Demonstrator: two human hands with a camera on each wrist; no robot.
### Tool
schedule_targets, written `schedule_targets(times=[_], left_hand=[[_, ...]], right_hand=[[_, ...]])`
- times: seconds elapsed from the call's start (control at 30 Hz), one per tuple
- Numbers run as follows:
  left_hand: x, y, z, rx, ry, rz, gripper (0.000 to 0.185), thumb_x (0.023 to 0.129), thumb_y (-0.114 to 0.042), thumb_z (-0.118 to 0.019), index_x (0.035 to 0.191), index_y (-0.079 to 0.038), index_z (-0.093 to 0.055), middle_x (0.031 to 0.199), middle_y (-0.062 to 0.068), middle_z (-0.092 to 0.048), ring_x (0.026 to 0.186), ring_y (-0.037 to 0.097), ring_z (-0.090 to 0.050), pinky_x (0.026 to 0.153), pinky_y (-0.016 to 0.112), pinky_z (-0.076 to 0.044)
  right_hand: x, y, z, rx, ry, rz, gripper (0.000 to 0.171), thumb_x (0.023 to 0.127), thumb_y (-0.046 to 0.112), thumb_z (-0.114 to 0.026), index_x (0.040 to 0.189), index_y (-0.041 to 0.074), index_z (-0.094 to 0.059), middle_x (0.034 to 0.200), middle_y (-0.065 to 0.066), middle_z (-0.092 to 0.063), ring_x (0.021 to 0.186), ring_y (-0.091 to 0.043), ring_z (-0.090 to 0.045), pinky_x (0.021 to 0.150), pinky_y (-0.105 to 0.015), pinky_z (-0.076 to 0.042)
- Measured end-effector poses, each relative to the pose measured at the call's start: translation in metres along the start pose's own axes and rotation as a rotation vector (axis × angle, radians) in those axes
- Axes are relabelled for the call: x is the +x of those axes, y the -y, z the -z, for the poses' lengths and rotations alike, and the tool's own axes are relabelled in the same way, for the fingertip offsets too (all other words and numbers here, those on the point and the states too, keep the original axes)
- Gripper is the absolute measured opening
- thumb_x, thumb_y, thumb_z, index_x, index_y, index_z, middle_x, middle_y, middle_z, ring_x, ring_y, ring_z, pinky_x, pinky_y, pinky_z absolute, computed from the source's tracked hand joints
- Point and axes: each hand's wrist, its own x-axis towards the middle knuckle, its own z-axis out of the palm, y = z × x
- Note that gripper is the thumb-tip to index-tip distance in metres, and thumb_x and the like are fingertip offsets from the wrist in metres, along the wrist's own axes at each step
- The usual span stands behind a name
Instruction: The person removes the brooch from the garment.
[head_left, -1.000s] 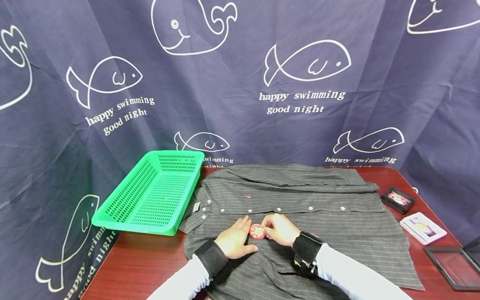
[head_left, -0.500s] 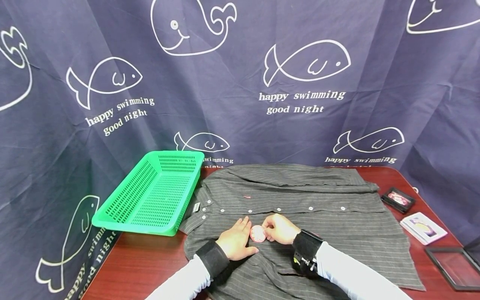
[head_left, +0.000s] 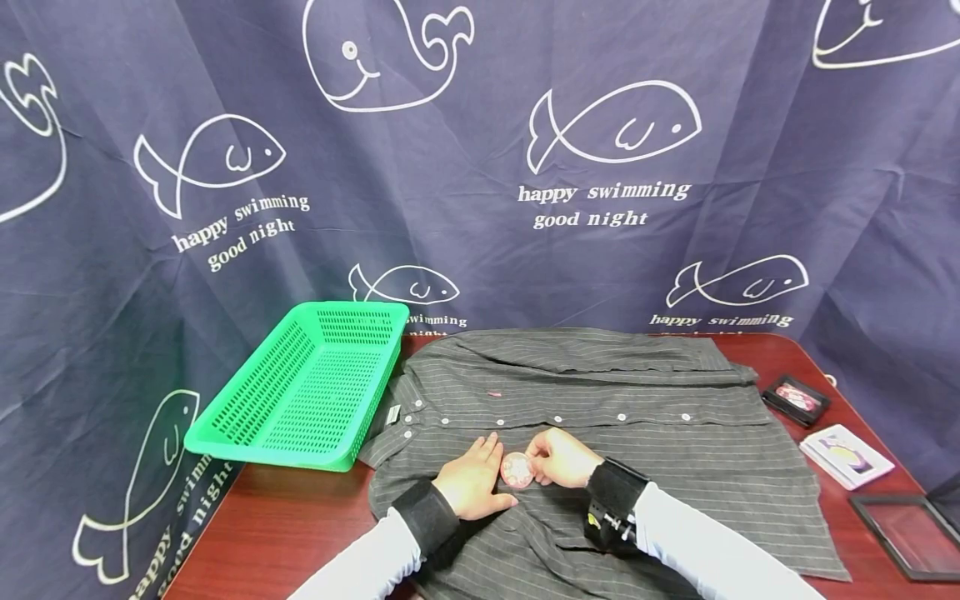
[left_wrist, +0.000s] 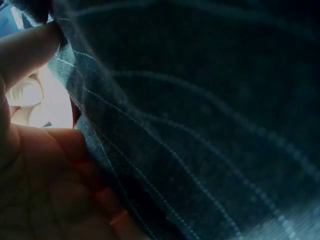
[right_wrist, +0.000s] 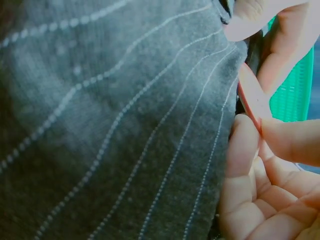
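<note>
A dark grey striped button shirt lies spread on the table. My right hand pinches the right edge of a small round disc, pink-rimmed with a pale, shiny face. Seen edge-on in the right wrist view, the disc is thin, with the thumb against it and the other fingers curled. My left hand lies flat on the shirt, fingers straight, its fingertips right beside the disc's left side. In the left wrist view dark cloth fills most of the picture.
A green plastic basket stands at the left table edge. On the right lie a black case, a white stack with a picture on top and a dark frame. A small red mark shows on the shirt's far half. A printed curtain hangs behind.
The disc has shifted slightly nearer and tilted; its red patterned face now looks paler and shinier. My right hand has moved slightly with it, while my left hand has stayed nearly still.
</note>
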Motion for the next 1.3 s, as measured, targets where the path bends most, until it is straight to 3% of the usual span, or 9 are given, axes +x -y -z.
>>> schedule_targets(times=[0.73,0.93,1.3], left_hand=[[-0.001,-0.003,0.004,-0.013,0.002,0.016,0.083,0.084,-0.052,-0.067,0.142,0.003,-0.046,0.153,0.017,-0.042,0.14,0.032,-0.043,0.11,0.038,-0.042],[0.001,-0.001,0.001,-0.018,0.016,0.028,0.083,0.085,-0.054,-0.066,0.143,0.002,-0.045,0.154,0.016,-0.04,0.141,0.031,-0.041,0.11,0.039,-0.041],[0.002,-0.001,0.0,-0.019,0.017,0.034,0.083,0.084,-0.054,-0.066,0.143,0.001,-0.046,0.154,0.015,-0.041,0.141,0.031,-0.041,0.11,0.038,-0.041]], right_hand=[[-0.01,0.002,0.01,0.029,0.058,0.063,0.01,0.085,-0.006,-0.056,0.086,-0.009,-0.065,0.072,-0.013,-0.067,0.061,-0.007,-0.061,0.057,-0.022,-0.056],[-0.011,0.004,0.018,0.007,0.017,0.084,0.01,0.085,-0.005,-0.056,0.088,-0.008,-0.065,0.072,-0.013,-0.067,0.061,-0.007,-0.06,0.057,-0.024,-0.055],[-0.014,0.014,0.035,0.086,-0.132,0.11,0.014,0.089,-0.002,-0.058,0.097,-0.012,-0.062,0.081,-0.018,-0.067,0.071,-0.009,-0.062,0.064,-0.024,-0.056]])
